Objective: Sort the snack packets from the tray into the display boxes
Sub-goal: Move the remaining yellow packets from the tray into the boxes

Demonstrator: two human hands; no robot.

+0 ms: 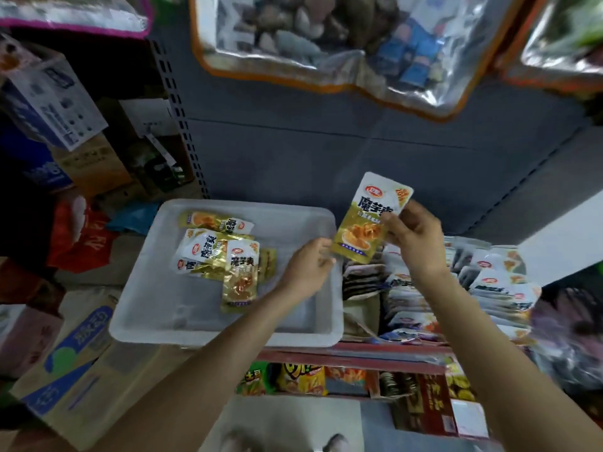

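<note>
Sorting step, seen from beside the shelf. The right hand point(416, 238) pinches one gold-and-white snack packet point(370, 218) by its right edge, thumb in front and fingers curled behind, and holds it upright in the air between the white tray point(228, 332) and the display boxes point(434, 288). The left hand point(308, 265) hovers over the tray's right side with fingers loosely curled; its fingertips lie just beside the packet's lower corner, and whether they touch it cannot be told. Several more packets point(223, 256) lie heaped at the tray's far left. The boxes to the right already stand packed with upright rows. To do the step well, read the printed face, pick the row showing the same design, and slide the packet in edge-first, face forward, with the left hand parting the neighbours if the row is tight.
</note>
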